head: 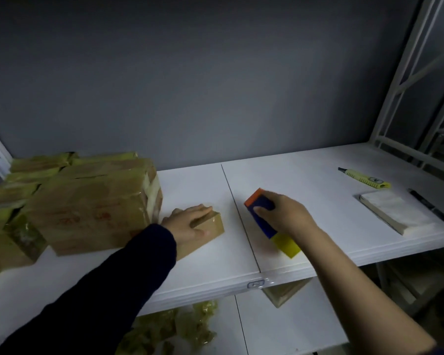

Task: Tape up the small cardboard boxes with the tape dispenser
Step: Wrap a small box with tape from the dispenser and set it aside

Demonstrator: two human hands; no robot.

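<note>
On the table (318, 175), a stack of boxes (87, 201) fills the far left, and a small box (210, 230) sits just to its right with the left hand (187, 221) lying flat on top. Right of the table's middle seam, the right hand (285, 213) grasps the tape dispenser (264, 219), which rests on the tabletop. Far right, a marker (363, 177) lies behind a notepad (397, 213), with a pen (431, 206) just right of the pad.
</note>
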